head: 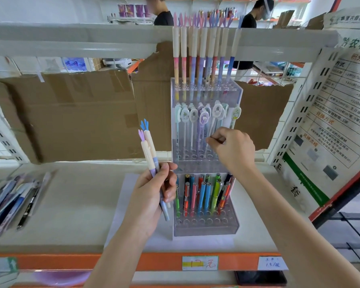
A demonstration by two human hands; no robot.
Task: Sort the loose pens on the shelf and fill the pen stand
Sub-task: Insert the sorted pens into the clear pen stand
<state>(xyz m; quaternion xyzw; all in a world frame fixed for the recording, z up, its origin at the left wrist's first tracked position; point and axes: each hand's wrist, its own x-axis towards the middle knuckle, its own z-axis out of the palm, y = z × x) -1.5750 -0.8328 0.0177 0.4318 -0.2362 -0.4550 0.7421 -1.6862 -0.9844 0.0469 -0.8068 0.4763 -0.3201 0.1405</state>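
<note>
Cream-capped pens [149,151] upright in left grip [154,190] — right grip [233,148] pinching stand pen [211,129].

On the orange shelf edge [133,261] at the bottom of the frame, a yellow-and-white price tag [200,262] reads "12元". Just right of it a white handwritten tag [272,263] is too scrawled to read. The poster [330,125] at right carries Chinese headings, "兑换方式" and "兑换流程"; its small print is blurred.
</note>
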